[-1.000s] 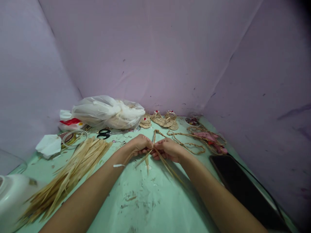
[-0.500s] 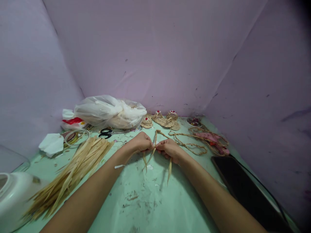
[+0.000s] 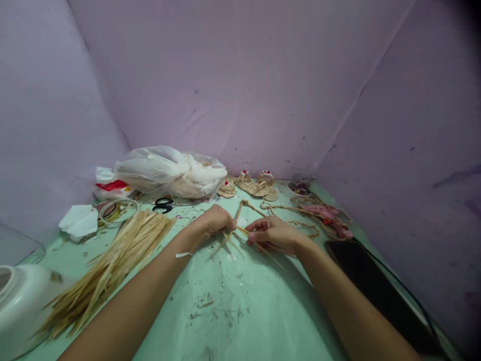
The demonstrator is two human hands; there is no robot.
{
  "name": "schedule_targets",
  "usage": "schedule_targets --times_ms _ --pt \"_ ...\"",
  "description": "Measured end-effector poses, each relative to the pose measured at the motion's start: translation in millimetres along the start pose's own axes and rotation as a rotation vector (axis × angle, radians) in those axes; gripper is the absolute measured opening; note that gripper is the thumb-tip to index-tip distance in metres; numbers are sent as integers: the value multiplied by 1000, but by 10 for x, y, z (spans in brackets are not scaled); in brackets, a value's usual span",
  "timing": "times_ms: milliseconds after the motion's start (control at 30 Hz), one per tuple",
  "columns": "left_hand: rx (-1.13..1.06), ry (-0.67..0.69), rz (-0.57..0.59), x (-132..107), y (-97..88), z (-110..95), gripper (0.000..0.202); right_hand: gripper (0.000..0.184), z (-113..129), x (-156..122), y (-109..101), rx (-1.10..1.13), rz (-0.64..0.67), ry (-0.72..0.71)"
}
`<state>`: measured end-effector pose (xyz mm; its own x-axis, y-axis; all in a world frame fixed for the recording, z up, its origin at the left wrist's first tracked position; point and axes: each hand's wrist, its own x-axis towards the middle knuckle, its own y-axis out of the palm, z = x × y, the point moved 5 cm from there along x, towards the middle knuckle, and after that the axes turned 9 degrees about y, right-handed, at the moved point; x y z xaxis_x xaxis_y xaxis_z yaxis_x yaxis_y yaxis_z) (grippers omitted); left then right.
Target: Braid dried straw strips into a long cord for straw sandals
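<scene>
My left hand point(image 3: 220, 221) is closed on the near end of a braided straw cord point(image 3: 238, 213), where loose strands spread out below the fingers. To its right, my right hand point(image 3: 273, 234) pinches a straw strand point(image 3: 242, 230) that runs across from the left hand; its loose ends hang beneath the palm. From the left hand the braid goes up to a bend, then trails off to the right as a long cord point(image 3: 281, 207) on the table. A bundle of dry straw strips point(image 3: 112, 268) lies beside my left forearm.
Black-handled scissors point(image 3: 163, 204), a tape roll point(image 3: 114, 213) and a knotted plastic bag point(image 3: 165, 173) stand at the back left. Small woven slippers point(image 3: 251, 186) sit by the wall. A dark flat slab point(image 3: 376, 296) lies right, a white container point(image 3: 26, 306) left.
My right hand has moved right, away from the left, drawing a strand out between them. The left hand stays nearly in place on the braid.
</scene>
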<state>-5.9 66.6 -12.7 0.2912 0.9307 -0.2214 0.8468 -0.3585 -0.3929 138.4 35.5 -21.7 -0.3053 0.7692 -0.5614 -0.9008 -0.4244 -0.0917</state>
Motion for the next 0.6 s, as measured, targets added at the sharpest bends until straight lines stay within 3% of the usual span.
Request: schedule_targets --times_ms 133,300,467,600 --pt "-18 -42 39 30 13 96 6 31 -200 -233 -94 92 -8 86" --pt "32 -45 28 88 43 166 6 24 -455 -467 -48 220 -165 129" --pt "30 -56 12 52 42 132 5 10 -596 -510 -31 97 -320 73" --pt "33 -83 33 35 47 122 8 13 -625 -501 -19 37 -327 27"
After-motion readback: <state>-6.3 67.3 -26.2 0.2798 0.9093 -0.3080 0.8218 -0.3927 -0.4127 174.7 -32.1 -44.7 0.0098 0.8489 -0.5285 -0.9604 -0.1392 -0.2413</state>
